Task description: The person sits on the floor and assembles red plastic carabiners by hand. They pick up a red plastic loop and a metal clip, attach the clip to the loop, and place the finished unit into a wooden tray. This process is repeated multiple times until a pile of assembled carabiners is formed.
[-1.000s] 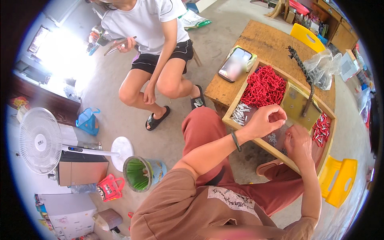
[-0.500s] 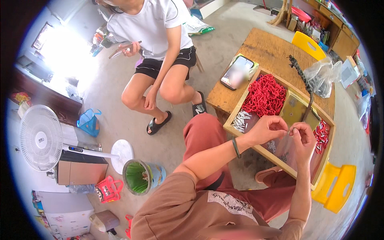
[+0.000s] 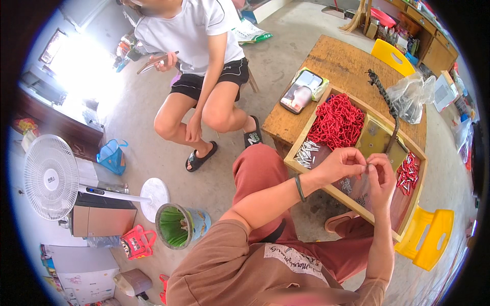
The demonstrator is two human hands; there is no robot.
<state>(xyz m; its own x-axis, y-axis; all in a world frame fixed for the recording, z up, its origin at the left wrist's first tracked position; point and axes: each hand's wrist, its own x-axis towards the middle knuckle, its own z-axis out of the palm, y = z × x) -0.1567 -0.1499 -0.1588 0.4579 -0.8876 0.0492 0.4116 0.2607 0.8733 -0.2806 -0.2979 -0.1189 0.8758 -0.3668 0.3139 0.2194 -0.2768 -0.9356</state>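
Observation:
Over the shallow wooden tray (image 3: 331, 192), my left hand (image 3: 343, 167) and my right hand (image 3: 383, 178) meet fingertip to fingertip. Each is closed in a pinch, and whatever sits between the fingers is too small to make out. Beyond the left hand lies a heap of red chain-like links (image 3: 337, 122). Silver-white pins (image 3: 306, 153) fill the tray's left corner. A flat brownish-yellow plate (image 3: 376, 142) lies behind the fingers. Close by my right hand are red and silver pieces (image 3: 407, 174); small metal bits (image 3: 346, 185) lie below the left hand.
The tray rests partly on a wooden table (image 3: 339, 58) with a phone (image 3: 302, 93), a dark wrapped cord (image 3: 386, 97) and a clear plastic bag (image 3: 411, 99). Facing me sits another person (image 3: 196, 56) holding a phone. A lined bin (image 3: 176, 224) and a fan (image 3: 51, 176) stand left; yellow chairs (image 3: 429, 239) flank the table.
My right hand has shifted slightly left and up, bringing its fingertips closer to the left hand's. The left hand stays nearly in place, still pinched.

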